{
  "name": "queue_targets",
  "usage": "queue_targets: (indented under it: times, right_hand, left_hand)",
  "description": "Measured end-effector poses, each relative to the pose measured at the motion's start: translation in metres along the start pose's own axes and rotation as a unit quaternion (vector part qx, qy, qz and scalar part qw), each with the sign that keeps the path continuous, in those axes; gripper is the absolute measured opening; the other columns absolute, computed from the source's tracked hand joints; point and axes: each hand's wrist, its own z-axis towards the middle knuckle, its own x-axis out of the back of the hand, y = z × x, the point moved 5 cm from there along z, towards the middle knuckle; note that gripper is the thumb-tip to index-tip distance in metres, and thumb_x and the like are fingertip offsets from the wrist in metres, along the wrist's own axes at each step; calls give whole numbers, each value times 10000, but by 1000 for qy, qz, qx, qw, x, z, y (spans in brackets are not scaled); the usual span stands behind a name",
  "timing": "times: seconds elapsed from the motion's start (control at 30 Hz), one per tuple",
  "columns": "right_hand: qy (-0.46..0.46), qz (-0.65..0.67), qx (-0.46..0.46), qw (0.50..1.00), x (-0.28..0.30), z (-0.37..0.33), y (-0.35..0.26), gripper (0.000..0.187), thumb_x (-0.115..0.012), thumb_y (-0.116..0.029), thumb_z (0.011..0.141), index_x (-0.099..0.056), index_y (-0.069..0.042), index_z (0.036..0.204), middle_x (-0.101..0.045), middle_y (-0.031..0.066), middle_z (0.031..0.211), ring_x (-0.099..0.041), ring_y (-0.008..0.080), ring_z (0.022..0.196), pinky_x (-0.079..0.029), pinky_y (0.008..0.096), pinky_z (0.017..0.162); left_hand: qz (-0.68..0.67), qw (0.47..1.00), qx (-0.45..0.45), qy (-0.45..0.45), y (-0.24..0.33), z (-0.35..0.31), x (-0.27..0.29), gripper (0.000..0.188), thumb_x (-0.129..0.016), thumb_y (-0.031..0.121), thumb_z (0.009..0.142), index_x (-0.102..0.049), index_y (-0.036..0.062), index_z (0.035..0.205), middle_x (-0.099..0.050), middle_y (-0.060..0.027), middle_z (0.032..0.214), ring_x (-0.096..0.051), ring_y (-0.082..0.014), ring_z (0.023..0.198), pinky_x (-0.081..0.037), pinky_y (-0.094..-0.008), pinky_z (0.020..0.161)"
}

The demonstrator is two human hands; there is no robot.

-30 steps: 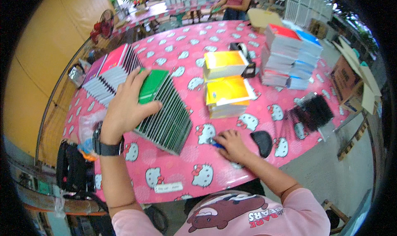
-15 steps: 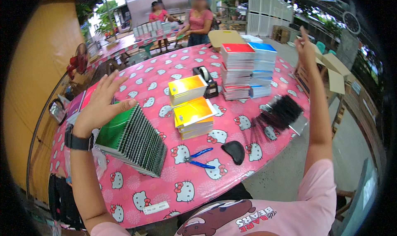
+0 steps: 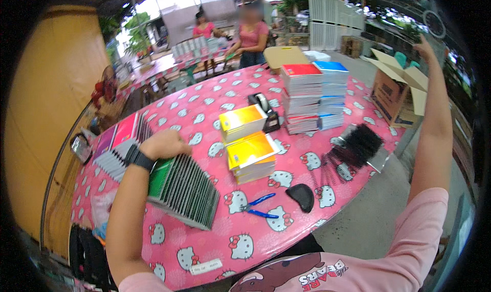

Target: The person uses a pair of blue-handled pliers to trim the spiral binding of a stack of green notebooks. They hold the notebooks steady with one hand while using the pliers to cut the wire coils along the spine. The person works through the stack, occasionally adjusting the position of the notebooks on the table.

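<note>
Over the far end of a stack of green spiral notebooks, my left hand is bent downward, with a dark watch on the wrist. Its fingertips are hidden and slightly blurred, so I cannot tell whether it grips the stack or only rests there. High at the right, away from the table, my right hand is raised with a finger stretched out and nothing seen in it. Two piles of yellow booklets stand mid-table. Blue-handled pliers and a black pouch-like piece lie nearer me.
Tall stacks of red booklets and blue booklets stand behind a tape dispenser. Black spiral coils lie at the right. Purple and pink notebooks sit at left. An open carton stands beyond; two people work behind.
My left hand has gone from spread above the green notebooks to bent down at their far end. My right arm has swung farther right. The view has shifted left, showing more of the carton.
</note>
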Motion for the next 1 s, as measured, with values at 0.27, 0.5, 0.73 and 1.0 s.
queue_targets:
  times: [0.27,0.5,0.73,1.0]
  right_hand:
    - [226,-469,-193,832,29,-51,-38,751,-523,-377,795,-116,-355,1426,-144,142,1479,-121,381,1351,-106,700,975]
    - [272,-495,-192,803,55,-44,-50,735,-478,-329,809,-70,-421,1413,-31,92,1509,-6,381,1368,-57,719,969]
    - [269,-488,-186,809,48,-22,-37,776,-499,-349,790,-49,-405,1419,-96,147,1494,-59,455,1342,-65,705,968]
    - [-23,-224,-115,968,21,16,-16,251,-538,-178,778,-614,52,845,-600,183,591,-612,303,494,-484,405,424]
  left_hand:
    - [-16,999,-35,12,1,3,-5,393,-623,410,659,-688,30,735,-624,-195,686,-614,-317,679,-466,-393,646]
    - [-93,993,-70,1,13,4,-9,288,-667,324,665,-704,55,760,-647,-157,703,-620,-261,668,-466,-361,647]
    - [-68,996,-62,-19,19,-3,-4,301,-639,345,685,-708,71,789,-653,-150,727,-616,-253,666,-462,-355,638]
    - [-44,996,-77,-5,15,3,-10,315,-606,323,717,-704,67,873,-674,-121,793,-635,-234,736,-476,-338,700]
